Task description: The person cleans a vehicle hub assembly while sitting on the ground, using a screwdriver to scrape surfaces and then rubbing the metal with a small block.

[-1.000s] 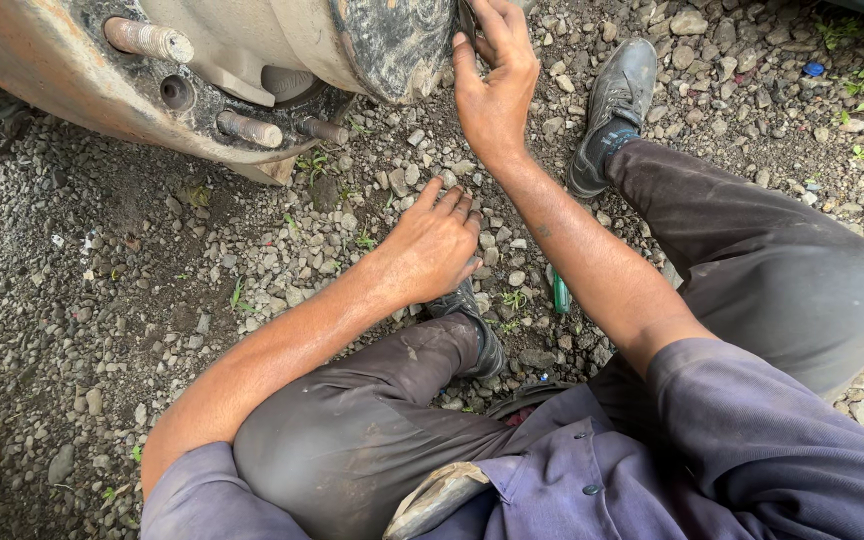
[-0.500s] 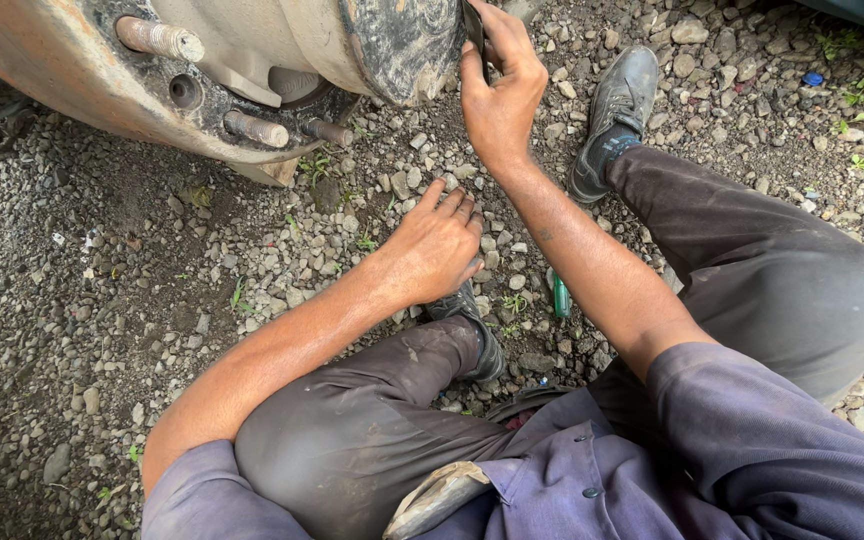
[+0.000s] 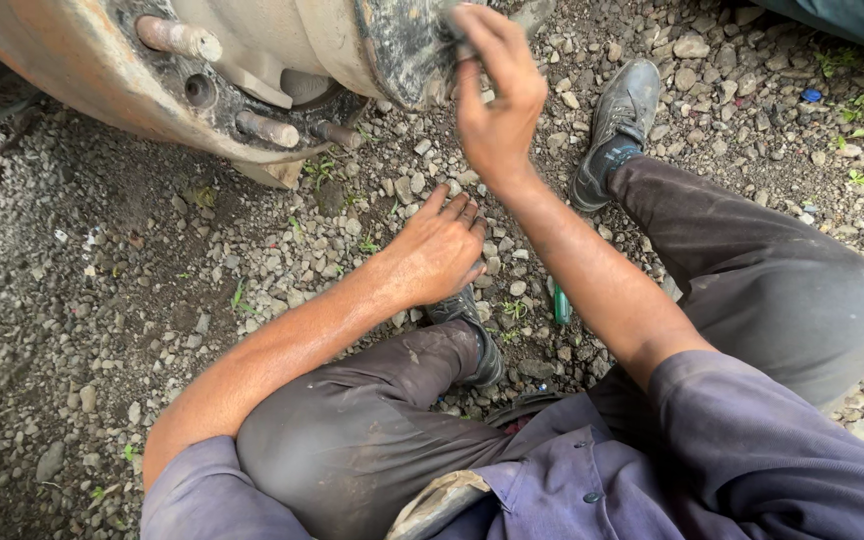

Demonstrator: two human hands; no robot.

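- The right hand (image 3: 497, 100), at twelve o'clock, has its fingers closed against the edge of the grimy wheel hub (image 3: 392, 45) (whatever it grips there is hidden).
- The left hand (image 3: 439, 250), near centre, rests flat with fingers together on the gravel (image 3: 102, 300), just above a dark shoe (image 3: 472, 340).
- Rusty studs (image 3: 177, 38) jut from the hub at eleven o'clock.
- A green stick (image 3: 560, 305) lies between the legs.

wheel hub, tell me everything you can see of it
The wheel hub fills the top left, cut off by the frame edge. It is rusty, dirt-caked metal with threaded studs sticking out of its face, plus one empty hole. A pale drum part runs right to a dark, grimy edge, where the right hand grips it. It hangs just above the gravel.
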